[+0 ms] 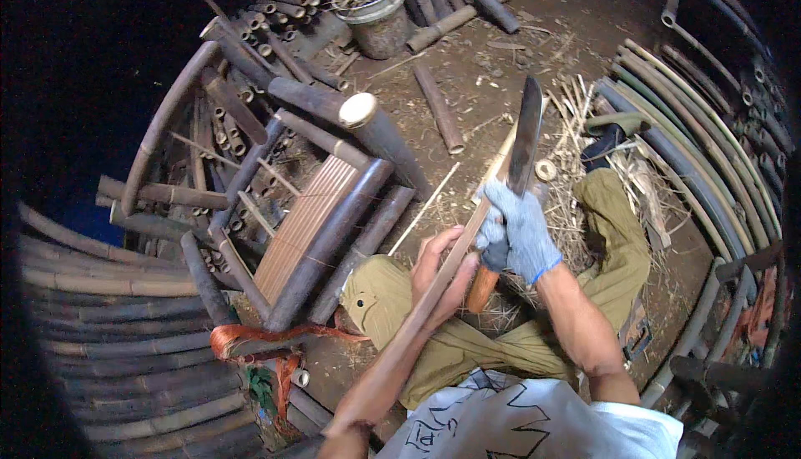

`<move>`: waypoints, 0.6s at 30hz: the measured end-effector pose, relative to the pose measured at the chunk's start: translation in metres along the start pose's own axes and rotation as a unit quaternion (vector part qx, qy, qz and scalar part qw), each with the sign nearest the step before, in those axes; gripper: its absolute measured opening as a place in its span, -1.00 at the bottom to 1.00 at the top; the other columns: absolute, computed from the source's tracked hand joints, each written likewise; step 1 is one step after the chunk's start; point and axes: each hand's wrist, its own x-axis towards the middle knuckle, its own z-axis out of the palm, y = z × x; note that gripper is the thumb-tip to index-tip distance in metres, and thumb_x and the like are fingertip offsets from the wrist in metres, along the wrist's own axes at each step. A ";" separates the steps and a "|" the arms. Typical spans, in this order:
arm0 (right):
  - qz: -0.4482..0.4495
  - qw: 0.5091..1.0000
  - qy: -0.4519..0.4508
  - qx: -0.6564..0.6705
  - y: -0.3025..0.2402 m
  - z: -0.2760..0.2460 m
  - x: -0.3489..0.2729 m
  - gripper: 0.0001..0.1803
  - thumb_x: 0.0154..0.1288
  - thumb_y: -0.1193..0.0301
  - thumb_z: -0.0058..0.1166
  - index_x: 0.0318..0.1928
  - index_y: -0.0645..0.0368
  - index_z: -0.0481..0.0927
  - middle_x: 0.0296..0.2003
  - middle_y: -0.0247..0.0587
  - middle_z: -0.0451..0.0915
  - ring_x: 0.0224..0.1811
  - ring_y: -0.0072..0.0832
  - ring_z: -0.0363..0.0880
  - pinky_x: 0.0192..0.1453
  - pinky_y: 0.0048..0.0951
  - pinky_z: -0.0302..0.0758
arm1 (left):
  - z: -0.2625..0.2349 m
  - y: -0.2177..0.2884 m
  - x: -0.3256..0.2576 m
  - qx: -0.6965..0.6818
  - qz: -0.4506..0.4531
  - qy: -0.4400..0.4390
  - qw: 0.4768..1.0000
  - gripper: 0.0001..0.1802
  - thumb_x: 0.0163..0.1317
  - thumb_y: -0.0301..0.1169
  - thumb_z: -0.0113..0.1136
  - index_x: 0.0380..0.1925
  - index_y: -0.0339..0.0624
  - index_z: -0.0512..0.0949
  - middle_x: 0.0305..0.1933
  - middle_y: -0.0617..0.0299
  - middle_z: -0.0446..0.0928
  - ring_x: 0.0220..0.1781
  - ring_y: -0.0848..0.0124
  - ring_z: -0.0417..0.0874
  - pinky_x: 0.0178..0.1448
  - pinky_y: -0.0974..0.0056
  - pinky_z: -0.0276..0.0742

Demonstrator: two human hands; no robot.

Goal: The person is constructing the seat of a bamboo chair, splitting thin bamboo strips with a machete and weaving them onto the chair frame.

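Observation:
My left hand (441, 274), bare, is closed around a long split bamboo strip (424, 307). The strip slants from beside my left forearm up to the right. My right hand (521, 229) wears a grey-blue knit glove and grips a machete (526, 138). Its dark blade points away from me, and the orange-brown handle (482, 289) sticks out below the glove. Close to the glove, the strip passes along the left side of the blade; whether the edge touches it I cannot tell. The fingertips of the gloved hand are partly hidden.
A bamboo frame (292, 284) with a slatted panel stands at my left, orange twine (242, 340) near its foot. Bamboo poles (701, 133) lie stacked on the right. A bucket of scraps (374, 21) stands beyond; shavings (576, 200) litter the ground by my leg.

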 end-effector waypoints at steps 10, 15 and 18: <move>-0.415 0.689 0.037 -0.593 -0.049 -0.009 0.024 -0.58 0.40 0.04 0.07 -0.17 0.20 0.50 -0.46 0.04 0.62 -0.48 -0.05 0.64 -0.40 -0.12 0.55 | -0.039 0.044 -0.019 -0.196 -0.310 -0.168 0.915 -0.51 0.57 -0.26 -0.17 0.39 -0.22 0.25 -0.37 0.22 0.53 -0.62 0.55 0.49 -0.56 0.48 0.42; -0.313 0.646 -0.056 -0.694 -0.015 -0.012 -0.037 -0.58 0.20 0.00 0.21 -0.34 0.13 0.59 -0.48 0.01 0.59 -0.40 -0.02 0.63 -0.33 -0.06 0.52 | -0.034 0.051 0.004 -0.193 -0.292 -0.104 0.931 -0.65 0.56 -0.25 -0.16 0.10 -0.26 0.45 -0.50 0.27 0.49 -0.70 0.58 0.40 -0.64 0.47 0.30; -0.314 0.658 -0.102 -0.677 0.001 -0.008 -0.047 -0.57 0.17 -0.02 0.24 -0.35 0.10 0.58 -0.50 -0.05 0.59 -0.43 -0.04 0.63 -0.37 -0.09 0.52 | -0.040 0.044 0.000 -0.151 -0.291 -0.122 0.937 -0.68 0.56 -0.23 -0.14 -0.26 -0.21 0.50 -0.60 0.33 0.44 -0.71 0.60 0.37 -0.65 0.46 0.24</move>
